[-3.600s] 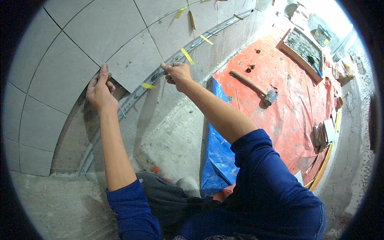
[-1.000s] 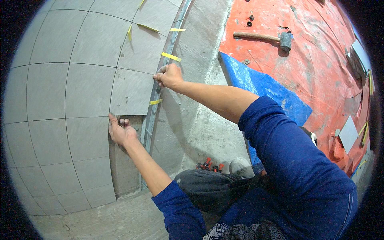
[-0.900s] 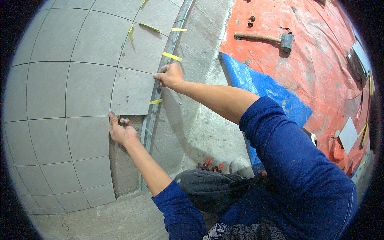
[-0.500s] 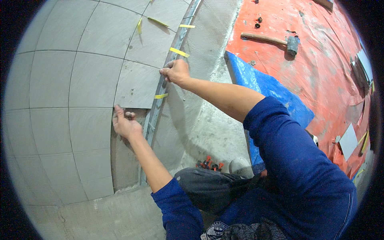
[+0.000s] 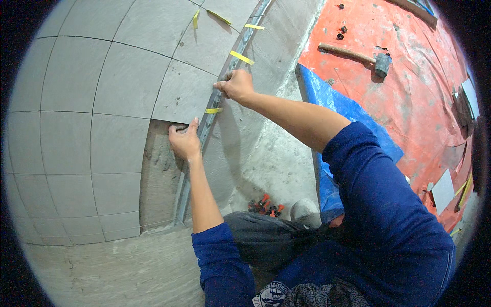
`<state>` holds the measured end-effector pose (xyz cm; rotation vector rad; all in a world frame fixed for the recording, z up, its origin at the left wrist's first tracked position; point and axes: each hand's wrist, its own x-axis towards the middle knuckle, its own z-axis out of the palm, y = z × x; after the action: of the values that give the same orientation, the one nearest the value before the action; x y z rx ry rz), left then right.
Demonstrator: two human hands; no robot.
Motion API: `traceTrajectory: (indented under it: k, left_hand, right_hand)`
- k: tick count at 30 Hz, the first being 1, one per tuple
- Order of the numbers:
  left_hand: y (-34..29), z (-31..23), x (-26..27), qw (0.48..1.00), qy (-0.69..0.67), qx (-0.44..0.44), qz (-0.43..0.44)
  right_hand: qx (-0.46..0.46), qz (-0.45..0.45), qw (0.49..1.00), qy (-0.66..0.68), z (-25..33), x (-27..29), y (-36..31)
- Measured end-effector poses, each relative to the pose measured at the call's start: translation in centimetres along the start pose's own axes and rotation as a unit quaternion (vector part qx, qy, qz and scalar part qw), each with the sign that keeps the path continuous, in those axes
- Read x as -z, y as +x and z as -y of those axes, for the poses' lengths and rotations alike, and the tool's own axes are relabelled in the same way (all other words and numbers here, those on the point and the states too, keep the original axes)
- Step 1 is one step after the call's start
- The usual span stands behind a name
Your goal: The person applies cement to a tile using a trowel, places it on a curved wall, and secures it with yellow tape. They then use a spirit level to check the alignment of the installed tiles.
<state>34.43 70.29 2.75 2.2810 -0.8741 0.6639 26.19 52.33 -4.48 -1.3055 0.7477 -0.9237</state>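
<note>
A grey square tile lies at the right end of a tiled row, its lower edge beside a bare strip of bed. At that edge is my left hand, with its thumb raised against the tile's lower right corner and its other fingers curled at the edge, partly hidden. My right hand is closed in a pinch at the tile's upper right side, over a metal strip. What sits between its fingertips is too small to make out. Yellow wedges lie across the metal strip near both hands.
A rubber mallet rests on orange sheeting at the right. Blue sheeting lies under my right arm. Black and red pieces are on the floor by my knee. Laid grey tiles spread out to the left.
My left hand has moved right along the tile's lower edge, from its left corner to its right one. My right hand stays pinched beside the metal strip. The view has shifted slightly.
</note>
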Motion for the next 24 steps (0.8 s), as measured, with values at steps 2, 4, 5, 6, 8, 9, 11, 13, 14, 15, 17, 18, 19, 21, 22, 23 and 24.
traceTrajectory:
  k: [2, 4, 5, 6, 8, 9, 11, 13, 14, 15, 17, 18, 19, 21, 22, 23, 24]
  left_hand:
    - [0.0, 0.0, 0.1, 0.999, -0.025, 0.020, 0.012]
    - [0.0, 0.1, 0.1, 0.999, -0.022, 0.039, 0.026]
    - [0.0, 0.1, 0.1, 0.998, -0.011, 0.053, 0.034]
    - [-0.1, 0.2, 0.0, 0.997, 0.004, 0.059, 0.041]
    - [-0.2, 0.3, -0.1, 0.998, 0.018, 0.052, 0.037]
    - [-0.3, 0.3, -0.2, 0.998, 0.031, 0.045, 0.040]
    - [-0.6, 0.2, -0.3, 0.997, 0.064, 0.033, 0.039]
    - [-0.8, 0.0, -0.3, 0.996, 0.085, 0.019, 0.036]
    - [-0.8, -0.1, -0.3, 0.996, 0.086, 0.012, 0.032]
    - [-0.9, -0.2, -0.2, 0.994, 0.103, 0.008, 0.033]
    - [-0.9, -0.5, -0.1, 0.994, 0.095, 0.021, 0.046]
    - [-0.9, -0.6, 0.0, 0.992, 0.114, 0.022, 0.052]
    - [-1.0, -0.7, 0.1, 0.993, 0.099, 0.029, 0.054]
    - [-1.1, -0.8, 0.2, 0.992, 0.116, 0.021, 0.046]
    - [-1.2, -0.9, 0.3, 0.994, 0.095, 0.024, 0.046]
    - [-1.2, -1.0, 0.3, 0.995, 0.093, 0.021, 0.043]
    - [-1.3, -1.0, 0.3, 0.994, 0.105, 0.010, 0.034]
  right_hand:
    - [0.008, 0.018, 1.000, -0.008, 0.2, 0.1, -0.6]
    - [0.007, 0.037, 0.999, 0.007, 0.4, 0.0, -1.1]
    - [-0.002, 0.045, 0.999, 0.010, 0.6, -0.1, -1.2]
    - [-0.013, 0.057, 0.998, 0.014, 0.7, -0.3, -1.3]
    - [-0.027, 0.064, 0.997, 0.024, 0.8, -0.6, -1.2]
    - [-0.029, 0.060, 0.997, 0.029, 0.8, -0.7, -1.2]
    - [-0.028, 0.058, 0.997, 0.034, 0.7, -0.9, -1.1]
    - [-0.033, 0.058, 0.997, 0.024, 0.5, -1.0, -1.1]
    - [-0.025, 0.064, 0.997, 0.036, 0.5, -1.0, -1.1]
    - [-0.032, 0.062, 0.997, 0.035, 0.5, -1.1, -1.1]
    - [-0.047, 0.063, 0.996, 0.047, 0.5, -1.2, -1.2]
    - [-0.056, 0.066, 0.995, 0.058, 0.5, -1.2, -1.2]
    - [-0.065, 0.070, 0.993, 0.069, 0.6, -1.3, -1.2]
    - [-0.066, 0.067, 0.993, 0.071, 0.6, -1.3, -1.2]
    - [-0.074, 0.066, 0.993, 0.071, 0.6, -1.4, -1.2]
    - [-0.066, 0.065, 0.993, 0.074, 0.5, -1.4, -1.1]
    - [-0.067, 0.064, 0.993, 0.075, 0.5, -1.4, -1.1]
